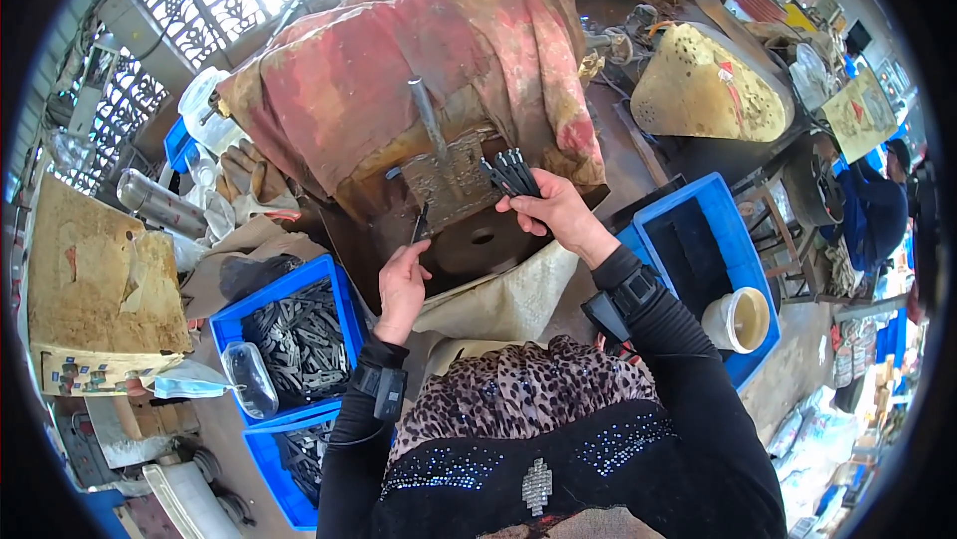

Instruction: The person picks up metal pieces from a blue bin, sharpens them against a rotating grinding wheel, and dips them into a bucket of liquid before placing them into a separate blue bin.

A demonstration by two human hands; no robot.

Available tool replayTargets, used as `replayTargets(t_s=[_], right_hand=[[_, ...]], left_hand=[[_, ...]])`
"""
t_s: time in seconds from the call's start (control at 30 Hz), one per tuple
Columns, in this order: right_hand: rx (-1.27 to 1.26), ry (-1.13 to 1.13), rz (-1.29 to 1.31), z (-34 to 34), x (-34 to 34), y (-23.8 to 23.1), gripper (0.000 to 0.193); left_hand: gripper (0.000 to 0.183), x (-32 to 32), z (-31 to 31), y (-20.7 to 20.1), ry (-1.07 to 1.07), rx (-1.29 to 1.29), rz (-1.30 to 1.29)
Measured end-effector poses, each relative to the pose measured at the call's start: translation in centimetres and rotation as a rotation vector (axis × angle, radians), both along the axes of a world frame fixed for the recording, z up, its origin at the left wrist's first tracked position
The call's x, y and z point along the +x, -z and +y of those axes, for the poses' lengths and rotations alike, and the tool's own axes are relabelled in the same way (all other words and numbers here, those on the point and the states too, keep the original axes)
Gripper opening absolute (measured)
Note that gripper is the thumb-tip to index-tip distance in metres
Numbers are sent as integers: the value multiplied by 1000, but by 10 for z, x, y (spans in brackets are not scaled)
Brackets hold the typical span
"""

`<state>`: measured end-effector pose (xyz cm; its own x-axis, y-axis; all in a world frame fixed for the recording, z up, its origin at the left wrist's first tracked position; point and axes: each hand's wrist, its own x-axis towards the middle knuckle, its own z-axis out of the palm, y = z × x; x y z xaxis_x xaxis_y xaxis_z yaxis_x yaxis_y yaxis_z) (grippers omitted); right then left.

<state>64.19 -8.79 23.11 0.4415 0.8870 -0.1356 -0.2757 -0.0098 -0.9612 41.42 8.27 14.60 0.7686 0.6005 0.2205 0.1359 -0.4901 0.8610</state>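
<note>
My right hand (558, 212) grips a bundle of slim dark metal pieces (509, 174), their ends fanned upward. Lower and to the left, my left hand (402, 285) pinches one thin dark metal piece (420, 225) pointing up. Both hands are over the front of a machine draped with a stained red cloth (339, 80). Between them lies a brown round disc (469, 252) with a hole in it, below a pitted, grimy metal block (449, 180). A grey metal rod (424, 105) stands up from that block.
Left of me, a blue crate (344, 290) holds many dark metal pieces and a clear plastic container (249, 379). Another blue crate (264, 459) sits below it. To the right, a blue bin (723, 200) holds a white bucket (738, 320). A person (867, 205) is at far right.
</note>
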Motion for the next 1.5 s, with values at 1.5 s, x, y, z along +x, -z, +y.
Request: replayTargets(t_s=[1.5], right_hand=[[-146,-123,-133,38,-27,-18,21]], left_hand=[[16,47,-8,-58,98,-962,-319]])
